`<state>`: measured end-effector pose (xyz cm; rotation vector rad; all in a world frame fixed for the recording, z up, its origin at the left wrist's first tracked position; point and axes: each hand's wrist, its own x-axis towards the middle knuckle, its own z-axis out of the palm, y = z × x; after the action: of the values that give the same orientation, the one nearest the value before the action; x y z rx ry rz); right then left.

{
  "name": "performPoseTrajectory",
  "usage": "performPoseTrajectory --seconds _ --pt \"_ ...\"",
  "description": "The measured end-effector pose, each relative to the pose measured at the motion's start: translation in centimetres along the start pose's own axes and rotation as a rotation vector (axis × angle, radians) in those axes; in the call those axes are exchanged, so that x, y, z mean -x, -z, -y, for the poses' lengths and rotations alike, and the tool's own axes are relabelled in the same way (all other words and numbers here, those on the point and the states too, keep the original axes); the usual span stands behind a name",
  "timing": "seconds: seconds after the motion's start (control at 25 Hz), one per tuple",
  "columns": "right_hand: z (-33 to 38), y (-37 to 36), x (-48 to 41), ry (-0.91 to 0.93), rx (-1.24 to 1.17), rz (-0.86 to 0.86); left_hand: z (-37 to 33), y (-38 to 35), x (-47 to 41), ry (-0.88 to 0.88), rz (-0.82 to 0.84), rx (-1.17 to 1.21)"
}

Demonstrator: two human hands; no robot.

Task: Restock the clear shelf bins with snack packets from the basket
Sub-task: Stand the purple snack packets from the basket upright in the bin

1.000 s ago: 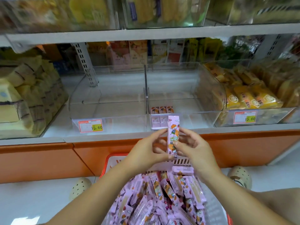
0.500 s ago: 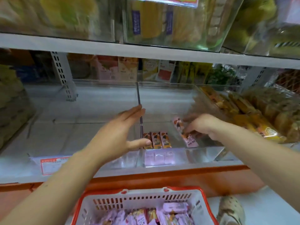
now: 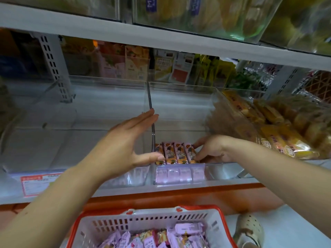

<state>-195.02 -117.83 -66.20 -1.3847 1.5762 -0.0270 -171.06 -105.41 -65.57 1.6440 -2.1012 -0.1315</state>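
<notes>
Row of snack packets (image 3: 174, 153): four, side by side with long edges touching, set in the front left corner of the right bin (image 3: 180, 85), near ends at the front wall. The right hand (image 3: 209, 149) reaches in from the right and pinches the end packet (image 3: 189, 152) between curled fingertips and thumb, seating it against its neighbour. The left hand (image 3: 125, 142) is spread, fingers straight and close together up by the divider (image 3: 150, 101), thumb out toward the left end of the row. Whether the thumb touches the first packet or only the divider wall: cannot tell. The left bin (image 3: 107, 81) lies on the far side of that divider. Below, the basket (image 3: 143, 222) holds a heap of loose packets (image 3: 161, 238), so most of the restock is judged to lie ahead. Further right, yellow packets (image 3: 286, 140) fill the neighbouring bin; a price label (image 3: 39, 183) sits on the shelf front at left. Risks, as judgement: the row is braced by the divider side and the right hand only. On release the end packet may slide or tip rightward onto the open bin floor and loosen the row, since the wrappers look slick. A forearm drawn back low over the front wall could also drag that packet out.
</notes>
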Motion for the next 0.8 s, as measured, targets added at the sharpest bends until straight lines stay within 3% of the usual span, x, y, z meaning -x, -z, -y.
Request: performPoseTrajectory --seconds 0.28,0.36,0.44,0.56,0.68,0.8 --pt "0.2 -0.1 1.7 0.053 0.087 -0.023 -0.3 0.2 0.3 0.015 0.017 -0.027" --pt "0.6 0.1 3.3 0.148 0.231 -0.175 -1.0 0.4 0.8 0.025 -0.010 -0.088" --pt "0.2 0.2 5.0 0.373 0.265 -0.438 -2.5 0.2 2.1 -0.029 -0.158 -0.192" --pt "-2.5 -1.4 8.9 0.749 -0.004 -0.686 -5.7 -1.5 5.2 -0.202 -0.381 -0.126" --pt "-7.5 -6.1 11.3 0.834 -0.173 -0.624 -7.9 -5.7 9.3 -0.236 -0.165 -0.103" --pt "-13.6 -11.3 8.4 0.561 0.153 -0.380 -8.1 -11.8 13.3 -0.069 0.204 -0.046"
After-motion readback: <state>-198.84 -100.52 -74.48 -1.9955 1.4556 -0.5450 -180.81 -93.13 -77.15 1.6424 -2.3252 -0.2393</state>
